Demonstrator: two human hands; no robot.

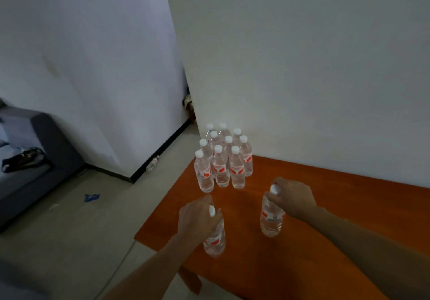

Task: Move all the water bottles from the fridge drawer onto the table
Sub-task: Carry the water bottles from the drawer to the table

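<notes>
- Head view: two bottles arriving at the orange tabletop (pixel 325 206), both upright, long axes vertical.
- Left hand (pixel 197 220) at lower centre, fingers wrapped around the neck of the left bottle (pixel 215 241), near the tabletop's left edge.
- Right hand (pixel 293 197) clamps the right bottle (pixel 271 218) just under its cap.
- Cluster of bottles (pixel 221 158) stands up-frame, nearer the left hand.
- Both forearms reach forward, palms down.

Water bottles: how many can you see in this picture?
13. Ten stand clustered at the far corner of the table. The left hand holds one, the right hand another. One seems to lie on the floor. Some may be hidden.
</notes>
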